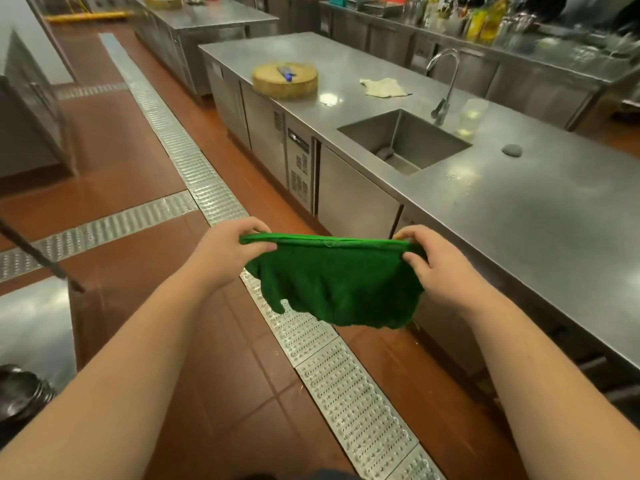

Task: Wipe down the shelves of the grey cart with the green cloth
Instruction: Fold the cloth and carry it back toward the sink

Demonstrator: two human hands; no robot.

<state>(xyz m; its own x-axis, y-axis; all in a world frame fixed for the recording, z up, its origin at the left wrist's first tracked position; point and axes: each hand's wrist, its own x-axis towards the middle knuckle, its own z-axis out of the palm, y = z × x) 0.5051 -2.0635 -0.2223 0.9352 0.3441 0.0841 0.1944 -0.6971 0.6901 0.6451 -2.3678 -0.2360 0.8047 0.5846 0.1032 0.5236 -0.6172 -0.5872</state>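
Above red tile floor (145, 334), both hands' fingers (414, 259) pinching taut fuzzy green cloth (337, 289)

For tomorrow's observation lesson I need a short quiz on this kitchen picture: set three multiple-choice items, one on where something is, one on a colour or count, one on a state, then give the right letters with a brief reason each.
1. Where does the round chopping block stand?
A. in the sink
B. on the steel counter, beyond the sink
C. on the floor

2. What colour is the cloth being held?
A. white
B. blue
C. green

3. How is that cloth held?
A. stretched between both hands in the air
B. balled in one hand
C. lying flat on the counter

Answers:
1 B: the block sits on the steel counter, farther away than the sink.
2 C: it is plainly green.
3 A: the left hand and right hand each keep a grip on a top corner, over the floor.
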